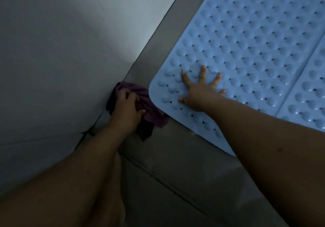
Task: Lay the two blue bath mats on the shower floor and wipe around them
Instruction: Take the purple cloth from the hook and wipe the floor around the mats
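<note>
A blue bath mat [246, 42] with raised bumps and small holes lies flat on the grey shower floor [175, 156]. A second blue mat [309, 93] lies against its right side, partly cut off by the frame edge. My right hand [198, 89] rests palm down near the first mat's rounded corner, fingers spread. My left hand [126, 107] grips a purple cloth [147, 107] pressed onto the floor strip between the mat and the wall.
A pale tiled wall [61, 60] rises on the left and meets the floor along a dark grout line. A narrow band of grey floor tile runs between the wall and the mat. Grout lines cross the floor nearer to me.
</note>
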